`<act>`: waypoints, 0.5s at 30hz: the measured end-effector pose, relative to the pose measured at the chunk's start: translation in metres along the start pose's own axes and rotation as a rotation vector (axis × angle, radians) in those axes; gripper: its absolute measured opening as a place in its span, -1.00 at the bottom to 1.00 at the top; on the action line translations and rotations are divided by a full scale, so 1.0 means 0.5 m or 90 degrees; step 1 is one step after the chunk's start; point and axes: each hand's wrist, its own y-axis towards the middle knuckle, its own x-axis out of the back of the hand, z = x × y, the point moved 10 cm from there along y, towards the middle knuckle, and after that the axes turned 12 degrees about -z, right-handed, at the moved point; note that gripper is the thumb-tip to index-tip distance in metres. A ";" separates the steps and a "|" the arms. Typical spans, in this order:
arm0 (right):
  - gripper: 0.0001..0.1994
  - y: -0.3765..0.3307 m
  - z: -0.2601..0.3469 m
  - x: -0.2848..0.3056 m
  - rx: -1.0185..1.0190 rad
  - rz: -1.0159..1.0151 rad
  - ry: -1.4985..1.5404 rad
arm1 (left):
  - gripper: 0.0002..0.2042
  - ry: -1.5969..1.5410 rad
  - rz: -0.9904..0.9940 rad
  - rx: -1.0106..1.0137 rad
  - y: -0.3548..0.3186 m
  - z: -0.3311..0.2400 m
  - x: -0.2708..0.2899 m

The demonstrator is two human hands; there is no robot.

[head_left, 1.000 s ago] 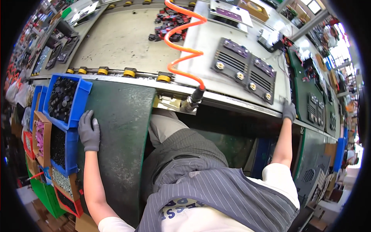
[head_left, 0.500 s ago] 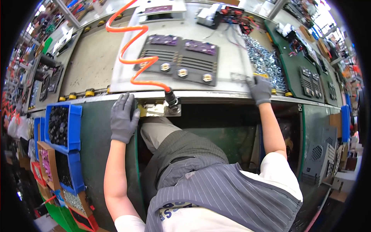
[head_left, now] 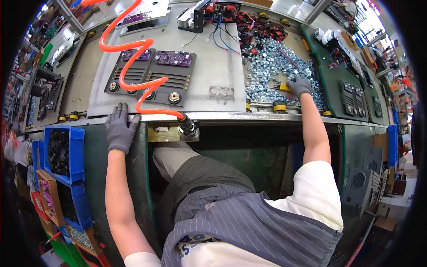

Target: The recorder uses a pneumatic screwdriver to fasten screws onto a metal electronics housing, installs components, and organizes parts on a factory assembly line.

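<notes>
My left hand, in a grey glove, lies open with fingers spread on the metal front edge of the bench. My grey-gloved right hand is closed at a heap of small silvery nuts, its fingers around a small yellow tool. The tool's exact kind cannot be made out. Between my hands a white board bears two dark grey ribbed housings with purple circuit boards and brass-coloured terminals. A thin metal plate with holes lies near the board's right end.
An orange coiled air hose hangs across the board to a black tool in a bracket under the edge. Behind the nuts are red and black parts and a wired unit. Blue bins stand left.
The white board, housings and holed plate have slid left. My right hand has moved off the board's right end, with the yellow tool, onto the nuts. My left hand stays at the edge.
</notes>
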 end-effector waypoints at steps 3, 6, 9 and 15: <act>-0.35 0.043 -0.003 -0.038 -0.031 0.121 0.033 | -0.35 -0.001 -0.009 0.021 -0.004 0.021 -0.005; -0.30 0.047 0.005 -0.055 -0.018 0.253 -0.018 | -0.35 -0.002 -0.019 0.023 -0.008 0.028 -0.003; -0.36 0.036 0.009 -0.038 -0.012 0.115 -0.026 | -0.36 -0.020 -0.019 0.024 -0.012 0.027 0.003; -0.46 0.036 0.057 -0.065 0.129 0.197 -0.034 | -0.39 -0.030 -0.034 0.012 -0.017 -0.004 0.021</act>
